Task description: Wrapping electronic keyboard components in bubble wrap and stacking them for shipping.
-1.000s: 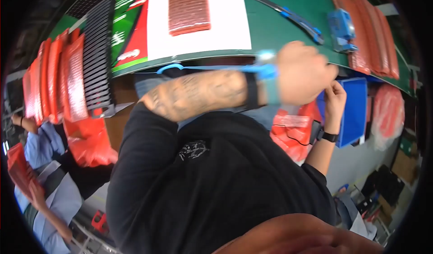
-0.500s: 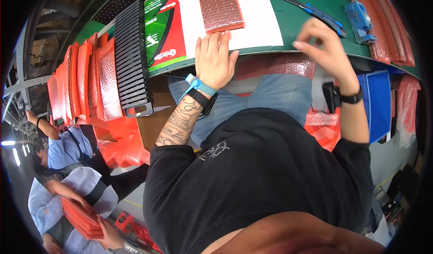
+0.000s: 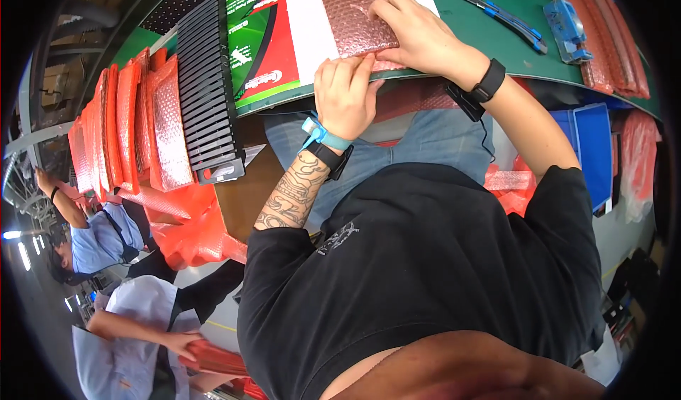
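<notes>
A pinkish-red bubble-wrap pouch (image 3: 352,13) lies on a white sheet at the table's near edge. My left hand (image 3: 345,96) is at the pouch's near end, its fingers curled and pressed together on the edge. Over the pouch's right near corner bends my right hand (image 3: 425,36), thumb and fingers closed on the wrap. The fingertips of both hands almost meet there, and the fold between them is partly hidden. Another piece of red bubble wrap (image 3: 418,96) lies across my lap.
Right of the pouch lie a blue-and-black utility knife (image 3: 500,18), a blue tape dispenser (image 3: 564,31) and stacked red pouches (image 3: 603,38). On the left, several pouches (image 3: 135,127) stand beside a black slotted rack (image 3: 207,80). A blue bin (image 3: 590,155) is below right. Two co-workers are at left.
My right hand has come left from near the knife onto the pouch's near end. My left hand has shifted slightly toward me, its fingers more curled. The nearer co-worker has moved.
</notes>
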Tool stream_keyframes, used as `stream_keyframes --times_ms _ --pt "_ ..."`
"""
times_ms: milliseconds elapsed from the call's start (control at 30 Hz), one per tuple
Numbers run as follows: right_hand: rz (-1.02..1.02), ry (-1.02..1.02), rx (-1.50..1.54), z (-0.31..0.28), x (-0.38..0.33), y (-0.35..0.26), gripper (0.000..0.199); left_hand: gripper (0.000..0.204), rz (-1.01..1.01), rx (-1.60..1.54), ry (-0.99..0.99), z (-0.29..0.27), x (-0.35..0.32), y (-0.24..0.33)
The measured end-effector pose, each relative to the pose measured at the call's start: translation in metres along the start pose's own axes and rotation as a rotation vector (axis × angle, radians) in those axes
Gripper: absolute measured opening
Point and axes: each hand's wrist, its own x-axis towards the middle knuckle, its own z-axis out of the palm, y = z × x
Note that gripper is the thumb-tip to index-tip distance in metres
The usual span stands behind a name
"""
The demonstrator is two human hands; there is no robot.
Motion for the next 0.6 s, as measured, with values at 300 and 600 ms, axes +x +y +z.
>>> stream_keyframes --times_ms 300,600 --pt "0.011 0.094 0.003 -0.025 0.013 -0.023 0.024 0.038 0.047 0.078 0.080 0.021 -0.017 0.004" --pt "0.016 0.046 0.044 -0.003 -0.011 0.007 0.044 0.043 0.036 0.091 -0.052 0.001 0.008 0.019"
